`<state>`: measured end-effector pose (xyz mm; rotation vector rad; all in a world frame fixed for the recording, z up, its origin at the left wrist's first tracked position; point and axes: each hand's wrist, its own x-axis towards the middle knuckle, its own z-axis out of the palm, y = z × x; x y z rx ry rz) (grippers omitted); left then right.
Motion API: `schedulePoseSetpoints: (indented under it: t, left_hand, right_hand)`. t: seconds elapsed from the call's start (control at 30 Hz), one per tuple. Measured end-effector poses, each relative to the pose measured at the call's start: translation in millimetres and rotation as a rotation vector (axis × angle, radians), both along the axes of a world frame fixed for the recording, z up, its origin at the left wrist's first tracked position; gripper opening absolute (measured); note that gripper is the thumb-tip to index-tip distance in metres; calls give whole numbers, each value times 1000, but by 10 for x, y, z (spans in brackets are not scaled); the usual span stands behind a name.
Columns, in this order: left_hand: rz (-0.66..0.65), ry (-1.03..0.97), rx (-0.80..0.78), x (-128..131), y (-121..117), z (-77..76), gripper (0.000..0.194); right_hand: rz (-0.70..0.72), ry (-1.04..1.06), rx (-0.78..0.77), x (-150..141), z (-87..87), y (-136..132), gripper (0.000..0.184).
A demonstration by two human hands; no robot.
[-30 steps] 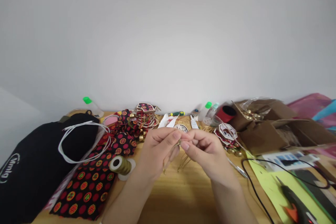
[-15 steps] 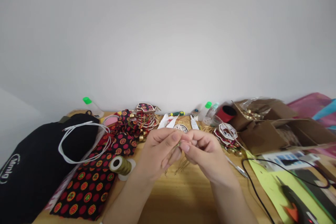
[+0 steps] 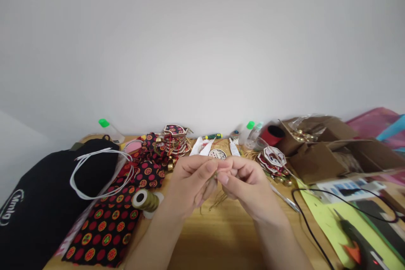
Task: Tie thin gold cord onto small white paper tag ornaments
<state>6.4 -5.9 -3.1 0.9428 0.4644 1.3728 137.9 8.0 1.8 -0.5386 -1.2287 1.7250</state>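
Note:
My left hand (image 3: 190,185) and my right hand (image 3: 245,187) meet fingertip to fingertip over the middle of the wooden table (image 3: 218,240). Both pinch a thin gold cord (image 3: 218,197) whose loose ends hang down below the fingers. A spool of gold cord (image 3: 145,199) lies just left of my left wrist. Behind the hands lie a small round patterned disc (image 3: 217,153) and white paper scraps (image 3: 202,146).
A black bag (image 3: 41,202) with white cord and dotted red-black fabric (image 3: 110,219) fill the left. Finished ornaments with bells (image 3: 174,139) sit behind. Right: octagon ornaments (image 3: 274,158), cardboard boxes (image 3: 332,152), scissors (image 3: 286,200), black cable (image 3: 303,219), glue gun (image 3: 357,244), glue bottles (image 3: 249,130).
The hands stay pinched together; the hanging cord ends have shifted slightly. The view has tipped a little.

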Motion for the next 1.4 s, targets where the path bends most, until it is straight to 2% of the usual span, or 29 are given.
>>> schedulePoseSetpoints:
  t: [0.17,0.5,0.63,1.0,1.4]
  left_hand:
    - [35,52,4,-16,17,-59,30]
    - [287,214,-71,-7,-18,-21,21]
    - [248,173,-74,3,-9,14,24]
    - [138,43,-220,8,0,62,22]
    - [140,-5,-175,36,-7,38,19]
  right_hand:
    - [-64,-42,23,13,5,-14,19]
    - [-179,-166,98,0,72,-71,19]
    - [-194,-186,118,-9,76,-71,20]
    - [-194,-174,119,-51,87,-72,23]
    - [-164,-100,50,-74,53,-73,25]
